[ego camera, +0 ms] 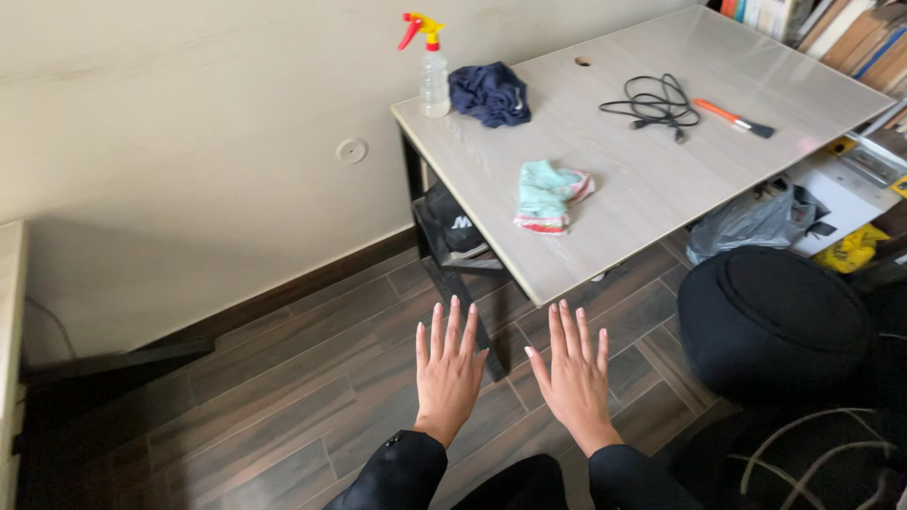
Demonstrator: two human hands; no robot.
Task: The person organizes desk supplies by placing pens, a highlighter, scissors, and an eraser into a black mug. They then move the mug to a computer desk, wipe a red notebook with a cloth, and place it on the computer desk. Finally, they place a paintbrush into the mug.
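My left hand (448,373) and my right hand (573,371) are held out flat side by side, palms down, fingers spread, over the dark wood-pattern floor. Neither holds anything. Both wear black sleeves. They hover just in front of the near corner of a light wood desk (642,179). On the desk lie a crumpled light green and pink cloth (548,194), a dark blue cloth (489,93), a clear spray bottle with a red and yellow nozzle (433,74), a coiled black cable (654,104) and an orange-handled tool (732,117).
A round black cushion seat (773,321) stands to the right of my hands. A grey plastic bag (751,222) and yellow item (852,249) lie under the desk's right side. A black bag (452,225) sits on the desk's lower shelf. Books (831,24) line the far right.
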